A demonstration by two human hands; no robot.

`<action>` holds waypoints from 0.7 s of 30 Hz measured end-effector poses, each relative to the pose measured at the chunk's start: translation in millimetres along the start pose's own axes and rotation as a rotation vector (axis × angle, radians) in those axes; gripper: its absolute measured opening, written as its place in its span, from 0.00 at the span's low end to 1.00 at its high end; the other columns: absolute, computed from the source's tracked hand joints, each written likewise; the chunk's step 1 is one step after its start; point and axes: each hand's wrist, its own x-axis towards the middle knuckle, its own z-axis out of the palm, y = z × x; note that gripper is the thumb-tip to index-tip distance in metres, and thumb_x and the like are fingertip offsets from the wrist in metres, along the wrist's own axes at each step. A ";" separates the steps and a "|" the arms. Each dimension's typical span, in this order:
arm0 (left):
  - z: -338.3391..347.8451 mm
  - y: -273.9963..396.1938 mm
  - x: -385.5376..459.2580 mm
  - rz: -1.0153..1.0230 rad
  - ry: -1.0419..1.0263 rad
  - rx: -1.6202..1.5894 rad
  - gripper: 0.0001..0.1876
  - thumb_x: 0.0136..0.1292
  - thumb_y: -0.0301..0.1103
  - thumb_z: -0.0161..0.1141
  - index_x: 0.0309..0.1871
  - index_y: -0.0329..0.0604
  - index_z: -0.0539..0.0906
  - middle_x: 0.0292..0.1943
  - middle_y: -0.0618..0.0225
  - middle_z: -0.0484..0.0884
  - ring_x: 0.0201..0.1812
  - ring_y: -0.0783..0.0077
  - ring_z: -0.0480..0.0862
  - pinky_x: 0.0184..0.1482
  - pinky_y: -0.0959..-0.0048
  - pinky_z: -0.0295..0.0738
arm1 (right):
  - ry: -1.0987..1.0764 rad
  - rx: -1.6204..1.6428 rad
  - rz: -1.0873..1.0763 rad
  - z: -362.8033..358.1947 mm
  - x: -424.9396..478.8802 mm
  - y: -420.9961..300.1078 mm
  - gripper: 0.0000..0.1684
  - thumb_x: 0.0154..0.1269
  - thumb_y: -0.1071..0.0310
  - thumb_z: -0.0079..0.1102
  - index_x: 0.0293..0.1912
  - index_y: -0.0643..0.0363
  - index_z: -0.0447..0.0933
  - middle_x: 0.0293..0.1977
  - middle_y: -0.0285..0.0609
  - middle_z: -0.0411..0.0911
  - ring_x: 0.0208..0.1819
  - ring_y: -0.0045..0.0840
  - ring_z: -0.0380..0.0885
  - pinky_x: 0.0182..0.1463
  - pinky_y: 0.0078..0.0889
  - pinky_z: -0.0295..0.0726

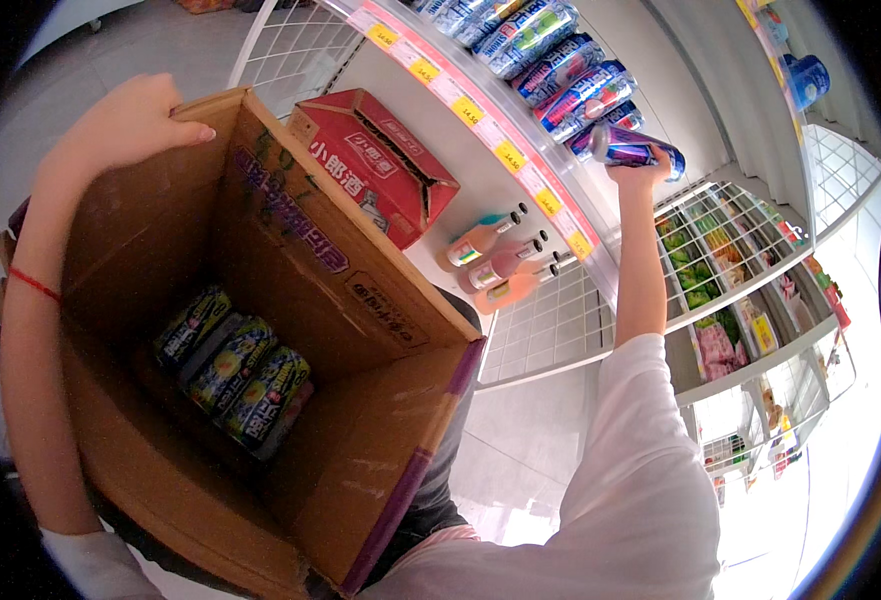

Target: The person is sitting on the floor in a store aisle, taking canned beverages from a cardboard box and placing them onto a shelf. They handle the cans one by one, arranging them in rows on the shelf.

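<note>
My right hand (639,169) is closed around a purple and blue drink can (628,146), tilted on its side at the near end of a row of cans (586,94) on the shelf. My left arm wraps around an open cardboard box (365,442). My left hand (144,120) grips the box's upper rim, thumb on the inner side. Several dark cans with yellow-green fruit prints (230,367) lie at the bottom of the box.
The shelf edge carries a strip of price tags (466,111). Below it stand a red carton (373,165) and several bottles of coloured drink (504,262). White wire dividers (545,330) edge the shelves. Packaged goods (718,277) fill racks at the right.
</note>
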 end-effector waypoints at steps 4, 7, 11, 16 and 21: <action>6.6 -4.3 -1.8 0.021 0.079 0.036 0.29 0.49 0.53 0.63 0.20 0.27 0.75 0.19 0.44 0.73 0.25 0.53 0.77 0.30 0.62 0.70 | -0.005 0.074 -0.047 9.7 -20.8 -1.8 0.33 0.40 0.48 0.50 0.48 0.52 0.70 0.49 0.42 0.73 0.52 0.39 0.72 0.58 0.52 0.66; 4.1 0.3 -4.8 0.017 0.115 0.033 0.28 0.50 0.53 0.62 0.20 0.27 0.76 0.20 0.44 0.75 0.25 0.52 0.78 0.31 0.62 0.71 | -0.050 0.231 -0.024 15.2 -22.4 -8.7 0.34 0.42 0.41 0.49 0.46 0.53 0.72 0.48 0.41 0.74 0.50 0.38 0.72 0.53 0.49 0.71; 4.1 3.1 7.1 -0.023 -0.047 0.055 0.28 0.50 0.54 0.62 0.21 0.28 0.78 0.22 0.44 0.78 0.27 0.50 0.80 0.31 0.61 0.73 | -0.553 0.320 0.027 -2.3 12.0 -39.6 0.33 0.44 0.37 0.56 0.42 0.54 0.74 0.41 0.45 0.74 0.42 0.35 0.74 0.45 0.39 0.76; -8.1 -2.3 6.2 0.027 -0.081 0.081 0.34 0.51 0.60 0.59 0.22 0.25 0.76 0.19 0.44 0.75 0.25 0.51 0.79 0.30 0.61 0.73 | -1.114 0.106 0.189 61.3 -49.6 -24.0 0.42 0.48 0.37 0.55 0.49 0.66 0.65 0.40 0.54 0.70 0.41 0.38 0.72 0.48 0.40 0.74; 18.9 -14.3 28.4 0.137 -0.099 0.052 0.35 0.54 0.61 0.57 0.22 0.26 0.78 0.12 0.52 0.71 0.17 0.63 0.75 0.23 0.63 0.69 | -0.800 -0.248 -0.073 110.4 -180.1 1.0 0.30 0.56 0.48 0.54 0.50 0.63 0.70 0.47 0.48 0.74 0.50 0.35 0.72 0.61 0.43 0.65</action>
